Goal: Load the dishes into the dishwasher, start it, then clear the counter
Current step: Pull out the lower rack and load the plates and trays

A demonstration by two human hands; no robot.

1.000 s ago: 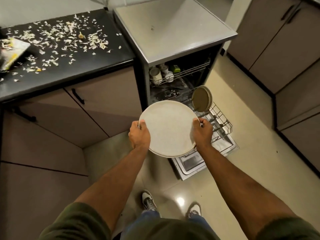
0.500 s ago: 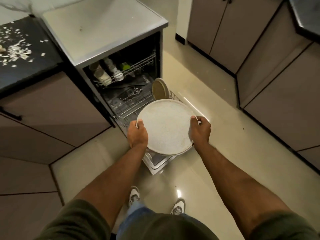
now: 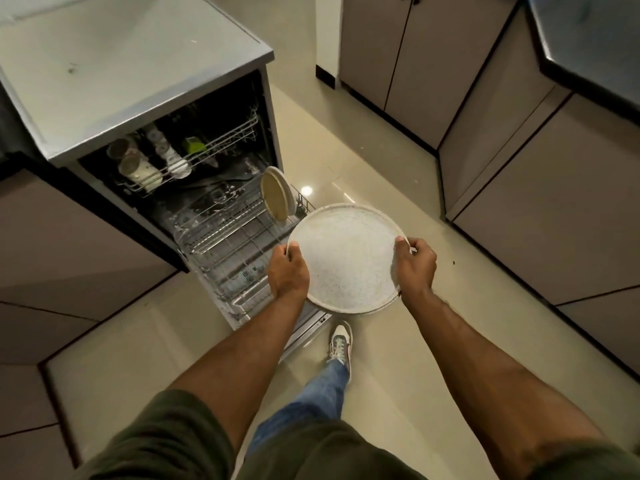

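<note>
I hold a large speckled white plate (image 3: 346,258) by its rim, my left hand (image 3: 288,271) on its left edge and my right hand (image 3: 414,268) on its right edge. It hangs tilted over the front right of the pulled-out lower rack (image 3: 221,244) of the open dishwasher (image 3: 138,84). A smaller beige plate (image 3: 273,194) stands on edge at the rack's far right. The upper rack (image 3: 214,147) carries cups (image 3: 138,168) and a green item (image 3: 194,145).
The dishwasher door (image 3: 304,332) lies open low over the floor by my right shoe (image 3: 341,342). Brown cabinets (image 3: 408,53) line the right side under a dark counter (image 3: 588,39). More cabinet fronts (image 3: 62,237) stand at the left. Glossy tile floor (image 3: 398,358) spreads between.
My view has swung right, so the littered counter has left the frame. The plate, still in both hands, now sits further right over the rack's front corner, and my right foot has stepped forward.
</note>
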